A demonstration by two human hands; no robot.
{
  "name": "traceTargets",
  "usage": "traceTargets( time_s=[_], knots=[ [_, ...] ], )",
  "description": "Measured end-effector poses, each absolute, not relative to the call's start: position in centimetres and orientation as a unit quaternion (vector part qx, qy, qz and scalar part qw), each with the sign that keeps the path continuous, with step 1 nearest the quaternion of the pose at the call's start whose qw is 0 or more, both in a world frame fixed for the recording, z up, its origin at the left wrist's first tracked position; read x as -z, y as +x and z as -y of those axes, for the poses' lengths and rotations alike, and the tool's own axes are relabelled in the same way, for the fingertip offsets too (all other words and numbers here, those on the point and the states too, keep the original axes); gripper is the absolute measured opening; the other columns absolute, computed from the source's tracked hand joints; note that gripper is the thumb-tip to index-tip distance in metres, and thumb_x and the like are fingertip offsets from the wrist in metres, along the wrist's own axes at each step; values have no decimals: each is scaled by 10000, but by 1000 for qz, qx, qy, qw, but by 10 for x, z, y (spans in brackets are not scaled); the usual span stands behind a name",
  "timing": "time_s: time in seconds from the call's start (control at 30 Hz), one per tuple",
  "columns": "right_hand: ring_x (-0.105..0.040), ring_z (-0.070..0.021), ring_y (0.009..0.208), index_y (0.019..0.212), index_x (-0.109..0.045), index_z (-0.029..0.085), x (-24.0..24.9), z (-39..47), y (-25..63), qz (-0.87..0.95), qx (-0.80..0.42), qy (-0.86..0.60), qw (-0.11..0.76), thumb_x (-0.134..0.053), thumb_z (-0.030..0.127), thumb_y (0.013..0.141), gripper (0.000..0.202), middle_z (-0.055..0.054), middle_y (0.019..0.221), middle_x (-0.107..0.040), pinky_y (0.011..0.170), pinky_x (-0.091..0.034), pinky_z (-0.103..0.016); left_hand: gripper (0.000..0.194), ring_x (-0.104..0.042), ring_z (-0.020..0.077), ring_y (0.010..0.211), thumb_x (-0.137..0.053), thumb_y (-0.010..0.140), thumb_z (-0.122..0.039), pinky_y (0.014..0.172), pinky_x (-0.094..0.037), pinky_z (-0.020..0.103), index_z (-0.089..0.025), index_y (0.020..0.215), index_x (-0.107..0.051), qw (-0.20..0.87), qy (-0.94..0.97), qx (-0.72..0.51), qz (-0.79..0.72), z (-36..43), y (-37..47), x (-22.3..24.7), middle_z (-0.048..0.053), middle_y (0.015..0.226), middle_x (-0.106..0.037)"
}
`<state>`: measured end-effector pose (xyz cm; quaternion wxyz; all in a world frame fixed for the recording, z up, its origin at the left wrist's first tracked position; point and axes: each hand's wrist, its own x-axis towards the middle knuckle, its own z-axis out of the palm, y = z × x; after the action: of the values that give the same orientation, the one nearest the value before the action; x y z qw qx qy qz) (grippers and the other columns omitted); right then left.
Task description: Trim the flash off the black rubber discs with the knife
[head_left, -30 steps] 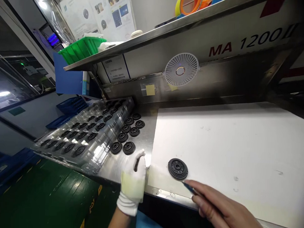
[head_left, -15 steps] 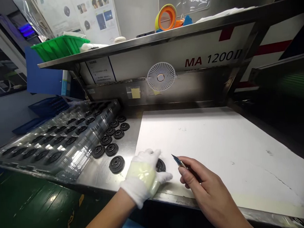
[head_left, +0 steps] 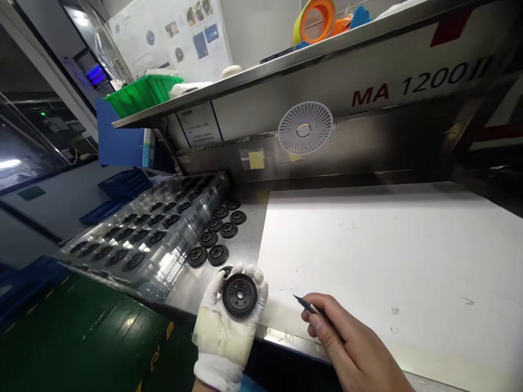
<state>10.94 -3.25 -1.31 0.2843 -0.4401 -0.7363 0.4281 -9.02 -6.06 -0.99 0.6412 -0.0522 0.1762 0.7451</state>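
Observation:
A black round ribbed disc (head_left: 240, 295) with a hole in its centre rests in my left hand (head_left: 229, 320), which wears a white glove with a pale yellow patch. The palm faces up and the fingers curl behind the disc. Partly hidden behind the thumb is another black disc (head_left: 226, 270). My bare right hand (head_left: 346, 342) grips a slim craft knife (head_left: 311, 308), its dark pointed blade towards the left, apart from the disc. Several more black discs (head_left: 217, 255) stand in rows on the metal bench to the left of the white sheet.
A clear plastic tray (head_left: 168, 270) with black discs in its pockets lies at the left. The white sheet (head_left: 371, 251) covers the bench's right side. A round white fan (head_left: 305, 129) is below the shelf, which bears a green bin (head_left: 145, 95) and a tape roll (head_left: 299, 28).
My left hand has lifted the disc off the white sheet, turned palm up and moved left. My right hand still grips the knife. The view has shifted leftward.

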Motion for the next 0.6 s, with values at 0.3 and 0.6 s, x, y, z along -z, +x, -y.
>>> traceTargets(
  time_s=[0.3,0.6],
  knots=[
    [-555,-153,715,955,-498,308,3,43,86,767,-417,-396,284,-300,427,972,231,41,804,-589,633,-425,-266,312,-448,349,1226,-562,846,-265,1019,-346,577,-85,1087,-646,664,-105,-728,-131,64,-87,13,200,1190,-599],
    [-526,-141,679,902,-498,295,11,43,85,763,-425,-399,278,-318,450,969,247,50,761,-563,612,-398,-250,304,-520,277,1121,-543,847,-186,945,-430,450,-144,1140,-609,672,-97,-721,-140,68,-88,12,148,1120,-599]
  ],
)
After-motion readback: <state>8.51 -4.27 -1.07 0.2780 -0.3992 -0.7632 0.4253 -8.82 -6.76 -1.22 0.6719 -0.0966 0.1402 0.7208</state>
